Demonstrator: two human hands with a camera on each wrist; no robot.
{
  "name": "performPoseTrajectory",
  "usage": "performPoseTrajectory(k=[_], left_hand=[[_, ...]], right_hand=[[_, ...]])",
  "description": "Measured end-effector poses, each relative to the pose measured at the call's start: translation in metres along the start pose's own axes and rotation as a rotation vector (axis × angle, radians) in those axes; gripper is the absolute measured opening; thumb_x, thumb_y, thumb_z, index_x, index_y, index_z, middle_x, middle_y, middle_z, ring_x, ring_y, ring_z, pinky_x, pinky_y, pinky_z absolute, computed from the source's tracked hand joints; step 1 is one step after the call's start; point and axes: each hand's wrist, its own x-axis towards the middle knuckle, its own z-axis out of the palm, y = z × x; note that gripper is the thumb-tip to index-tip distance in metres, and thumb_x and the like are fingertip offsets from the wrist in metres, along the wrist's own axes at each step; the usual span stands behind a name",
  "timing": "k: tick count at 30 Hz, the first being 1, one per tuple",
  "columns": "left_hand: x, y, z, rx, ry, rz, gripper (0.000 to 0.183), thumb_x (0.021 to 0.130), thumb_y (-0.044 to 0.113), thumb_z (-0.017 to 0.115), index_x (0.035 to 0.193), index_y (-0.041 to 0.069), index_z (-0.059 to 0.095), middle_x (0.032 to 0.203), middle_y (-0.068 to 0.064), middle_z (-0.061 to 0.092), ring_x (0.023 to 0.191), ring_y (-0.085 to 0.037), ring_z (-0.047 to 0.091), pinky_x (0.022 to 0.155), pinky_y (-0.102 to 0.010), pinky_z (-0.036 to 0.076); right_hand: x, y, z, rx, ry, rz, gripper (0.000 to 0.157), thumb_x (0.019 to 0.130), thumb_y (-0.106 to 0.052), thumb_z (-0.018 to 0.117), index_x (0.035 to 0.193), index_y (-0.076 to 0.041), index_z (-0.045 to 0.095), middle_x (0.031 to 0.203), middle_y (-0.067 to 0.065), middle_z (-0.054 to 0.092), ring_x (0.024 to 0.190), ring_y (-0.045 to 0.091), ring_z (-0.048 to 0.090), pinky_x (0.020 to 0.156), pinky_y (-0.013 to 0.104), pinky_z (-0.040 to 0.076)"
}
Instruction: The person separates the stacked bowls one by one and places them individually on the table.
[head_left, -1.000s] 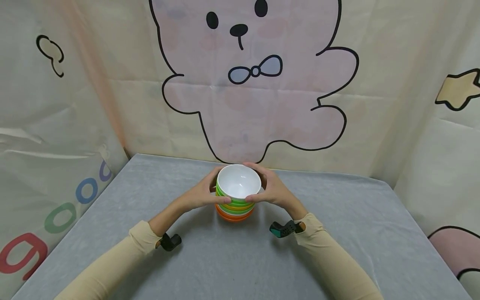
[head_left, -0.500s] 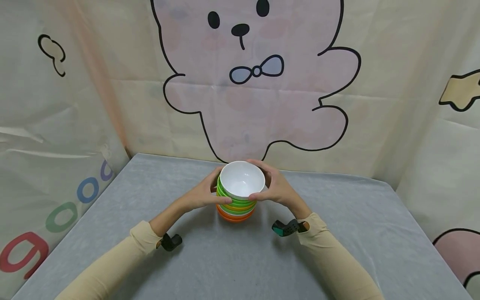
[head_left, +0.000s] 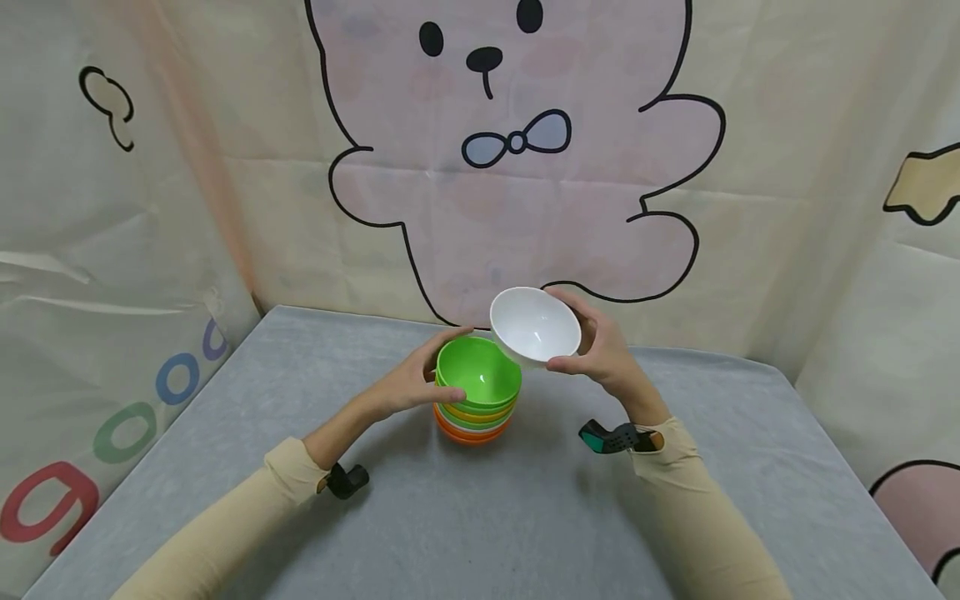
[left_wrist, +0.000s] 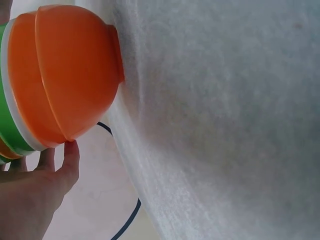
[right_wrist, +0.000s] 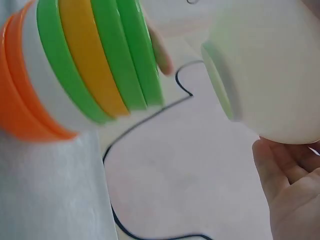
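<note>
A white bowl (head_left: 534, 325) is up in the air, tilted, above and right of a stack of bowls. My right hand (head_left: 606, 350) holds it by its right side, thumb in front and fingers behind; the right wrist view shows its underside and foot ring. On top of the stack is a green bowl (head_left: 480, 372). Below it come green, yellow, white and orange bowls, with an orange bowl (left_wrist: 75, 75) at the bottom on the table. My left hand (head_left: 405, 387) grips the stack's upper left side, its thumb in front and fingers curving behind.
A grey cloth covers the table (head_left: 465, 525). Behind it hangs a curtain (head_left: 495, 225) printed with a pink bear, close beyond the stack. Another printed curtain (head_left: 135, 333) borders the left side. Wrist cameras sit under both wrists.
My right hand has lifted the white bowl off the top of the stack and moved it up and to the right, baring the green bowl. My left hand stays at the stack.
</note>
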Motion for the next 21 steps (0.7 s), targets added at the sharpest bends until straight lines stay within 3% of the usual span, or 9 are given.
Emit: performPoseTrajectory(k=[8,21], left_hand=[[-0.001,0.001,0.0,-0.004,0.007,-0.003,0.084,0.088,0.034,0.081,0.157,0.021,0.035,0.146,-0.007,0.047,0.127,-0.026,0.051,0.103,-0.048,0.044],[0.0,0.002,0.0,0.003,-0.003,-0.022,0.083,0.089,0.034,0.08,0.157,0.023,0.035,0.145,-0.007,0.048,0.127,-0.027,0.051,0.103,-0.048,0.043]], right_hand=[[-0.015,0.0,-0.021,-0.067,0.05,0.032,0.095,0.071,-0.001,0.093,0.151,0.005,0.041,0.145,0.017,0.047,0.124,0.033,0.048,0.09,0.035,0.054],[-0.027,0.012,-0.028,-0.134,0.055,0.082,0.093,0.069,0.012,0.088,0.15,0.005,0.042,0.143,0.021,0.048,0.123,0.031,0.051,0.093,0.034,0.052]])
